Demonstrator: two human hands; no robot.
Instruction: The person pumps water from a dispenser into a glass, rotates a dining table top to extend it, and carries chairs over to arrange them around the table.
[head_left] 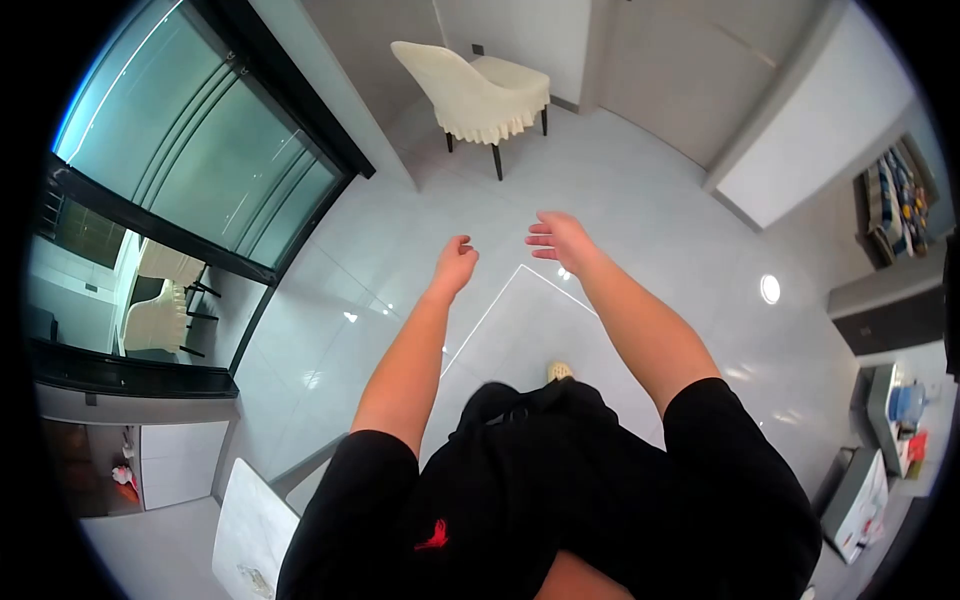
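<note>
My left hand (456,266) is held out in front of me above the floor, its fingers loosely bent and nothing in it. Level with it and a little to the right, my right hand (560,243) has its fingers stretched and apart, also holding nothing. The two hands face each other with a gap between them and touch nothing. Beyond them stands the nearest piece of furniture, a cream covered chair (475,95) with dark legs.
Glossy tiles (390,235) cover the floor. A dark-framed glass door (190,130) is at the left, with more chairs beyond it. A white table (255,525) stands close at lower left. A grey door (700,70) is at the back; a bed (893,210) shows far right.
</note>
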